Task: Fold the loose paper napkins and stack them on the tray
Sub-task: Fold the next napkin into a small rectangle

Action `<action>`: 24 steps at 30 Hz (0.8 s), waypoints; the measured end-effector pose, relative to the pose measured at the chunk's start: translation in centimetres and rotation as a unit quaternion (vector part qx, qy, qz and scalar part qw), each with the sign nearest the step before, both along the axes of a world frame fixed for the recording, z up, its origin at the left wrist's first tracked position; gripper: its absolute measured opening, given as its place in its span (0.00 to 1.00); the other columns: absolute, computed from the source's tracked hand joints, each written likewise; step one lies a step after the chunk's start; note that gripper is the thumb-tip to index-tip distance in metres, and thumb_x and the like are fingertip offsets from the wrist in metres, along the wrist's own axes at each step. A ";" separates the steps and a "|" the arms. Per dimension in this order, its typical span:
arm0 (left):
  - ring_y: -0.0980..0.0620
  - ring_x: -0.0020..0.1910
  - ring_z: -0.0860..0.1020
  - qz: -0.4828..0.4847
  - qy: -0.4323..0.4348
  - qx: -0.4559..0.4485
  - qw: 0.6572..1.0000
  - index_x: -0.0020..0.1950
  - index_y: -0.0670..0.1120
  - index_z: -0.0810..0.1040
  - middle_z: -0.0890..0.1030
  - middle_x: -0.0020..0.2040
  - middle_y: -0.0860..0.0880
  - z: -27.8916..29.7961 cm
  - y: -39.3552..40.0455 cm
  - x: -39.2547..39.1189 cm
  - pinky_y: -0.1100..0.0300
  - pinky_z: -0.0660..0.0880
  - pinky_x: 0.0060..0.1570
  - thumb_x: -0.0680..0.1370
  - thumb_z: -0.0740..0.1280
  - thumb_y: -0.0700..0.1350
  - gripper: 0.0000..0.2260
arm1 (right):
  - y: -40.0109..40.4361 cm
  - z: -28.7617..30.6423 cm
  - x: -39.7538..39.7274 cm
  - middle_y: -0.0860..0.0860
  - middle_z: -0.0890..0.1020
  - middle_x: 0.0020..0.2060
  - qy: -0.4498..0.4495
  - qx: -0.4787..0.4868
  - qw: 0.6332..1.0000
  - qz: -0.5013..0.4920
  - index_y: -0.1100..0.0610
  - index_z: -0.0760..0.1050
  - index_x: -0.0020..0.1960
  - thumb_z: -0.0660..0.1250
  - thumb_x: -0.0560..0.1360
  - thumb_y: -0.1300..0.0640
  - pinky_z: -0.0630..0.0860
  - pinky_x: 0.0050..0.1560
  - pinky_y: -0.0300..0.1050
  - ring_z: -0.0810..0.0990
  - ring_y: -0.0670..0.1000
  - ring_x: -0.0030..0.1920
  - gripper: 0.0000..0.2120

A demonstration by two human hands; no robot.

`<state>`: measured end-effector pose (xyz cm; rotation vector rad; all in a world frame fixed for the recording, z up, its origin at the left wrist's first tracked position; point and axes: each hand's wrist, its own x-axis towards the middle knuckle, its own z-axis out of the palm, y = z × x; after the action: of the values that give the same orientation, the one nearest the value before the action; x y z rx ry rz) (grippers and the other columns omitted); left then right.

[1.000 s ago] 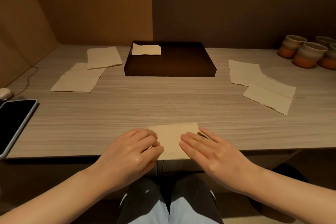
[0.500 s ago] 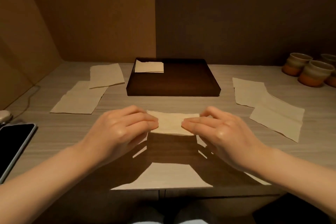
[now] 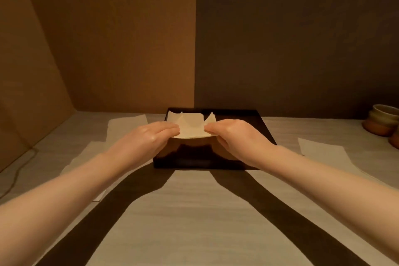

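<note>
Cream paper, folded into a small soft rectangle, is the napkin [image 3: 191, 128] I now carry over the dark brown shallow rectangular tray [image 3: 264, 129]; a second ago it lay flat at the near edge of the pale wood-grain table [image 3: 194, 211] under my fingertips, and half a second ago I had it lifted halfway across. That tells me the fold is done and this is the placing step: one more napkin is about to join the stack.

In the head view, my left hand [image 3: 151, 136] pinches the napkin's left edge and my right hand [image 3: 233, 134] pinches its right edge, fingers pressed together on the paper. The napkin spans the gap between my two sets of fingertips, sagging a little in the middle, its corners sticking up past them. Just beyond my left fingertips, in the tray's far left corner, peeks the folded cream napkin already there [image 3: 172, 114]; I cannot tell whether mine touches it yet.

Outside my left hand lie loose flat cream napkins [image 3: 127, 125]; outside my right hand lies another flat cream sheet [image 3: 321, 153], and further out the brown-and-grey glazed cups [image 3: 382, 121]. So several remain to fold.
</note>
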<state>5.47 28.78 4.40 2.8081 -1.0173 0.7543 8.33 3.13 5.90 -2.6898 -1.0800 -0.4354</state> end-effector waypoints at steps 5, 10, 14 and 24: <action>0.48 0.63 0.75 0.097 0.088 0.001 0.991 0.68 0.47 0.73 0.75 0.66 0.47 -2.2 0.2 6.0 0.55 0.72 0.63 0.80 0.62 0.42 0.16 | 1.5 -2.4 6.0 0.56 0.71 0.70 -0.004 -0.071 0.997 -0.017 0.59 0.66 0.73 0.61 0.80 0.64 0.67 0.68 0.47 0.70 0.56 0.70 0.21; 0.49 0.42 0.77 0.155 0.134 0.057 0.977 0.52 0.48 0.71 0.77 0.51 0.49 -3.5 -0.1 11.1 0.54 0.75 0.39 0.80 0.57 0.44 0.04 | 3.4 -4.4 10.8 0.58 0.64 0.74 0.018 -0.104 0.993 -0.048 0.61 0.60 0.75 0.61 0.79 0.67 0.64 0.71 0.48 0.64 0.56 0.73 0.26; 0.50 0.37 0.74 0.190 0.157 0.083 0.966 0.47 0.48 0.70 0.74 0.44 0.50 -4.1 0.0 13.6 0.58 0.65 0.32 0.80 0.57 0.43 0.05 | 4.9 -5.6 13.5 0.59 0.72 0.67 0.048 -0.098 0.992 -0.061 0.62 0.67 0.68 0.61 0.77 0.68 0.73 0.61 0.52 0.73 0.59 0.64 0.20; 0.46 0.43 0.76 0.200 0.184 0.099 0.957 0.46 0.45 0.76 0.78 0.47 0.45 -3.7 -0.1 15.8 0.50 0.75 0.45 0.79 0.57 0.46 0.10 | 5.6 -6.7 14.6 0.57 0.76 0.59 0.097 -0.081 0.988 -0.084 0.58 0.70 0.63 0.62 0.78 0.61 0.77 0.54 0.54 0.77 0.57 0.55 0.14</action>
<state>21.28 28.64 0.74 3.1994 -0.4952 0.1283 22.93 8.72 -0.76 -2.9057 -0.8731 -0.1115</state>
